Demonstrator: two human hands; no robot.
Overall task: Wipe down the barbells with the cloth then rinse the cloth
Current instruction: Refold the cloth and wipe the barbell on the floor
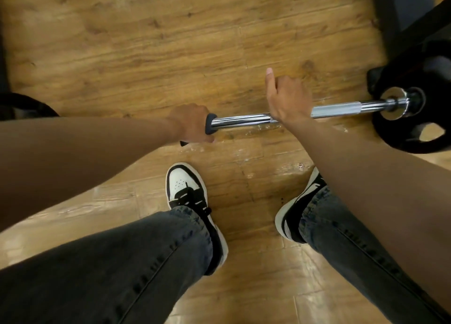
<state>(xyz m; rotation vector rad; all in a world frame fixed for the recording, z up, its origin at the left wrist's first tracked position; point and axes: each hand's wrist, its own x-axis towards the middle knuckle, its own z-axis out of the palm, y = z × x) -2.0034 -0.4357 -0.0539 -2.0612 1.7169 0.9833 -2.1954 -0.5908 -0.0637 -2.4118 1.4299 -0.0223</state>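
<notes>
A chrome barbell (244, 121) lies across the wooden floor in front of my feet, with a black weight plate (390, 138) on its right end. My left hand (190, 123) grips a dark grey cloth (209, 124) wrapped round the bar left of its middle. A corner of the cloth pokes out below the hand. Further right, my right hand (285, 101) is curled over the bar and holds it, one digit sticking up. The bar's left part is hidden behind my left hand and forearm.
Another black plate (26, 106) shows at the left edge. Dark gym equipment (415, 18) stands at the upper right. My two black-and-white sneakers (192, 201) and jeans fill the lower view. Wet patches (256, 152) glisten on the floor under the bar.
</notes>
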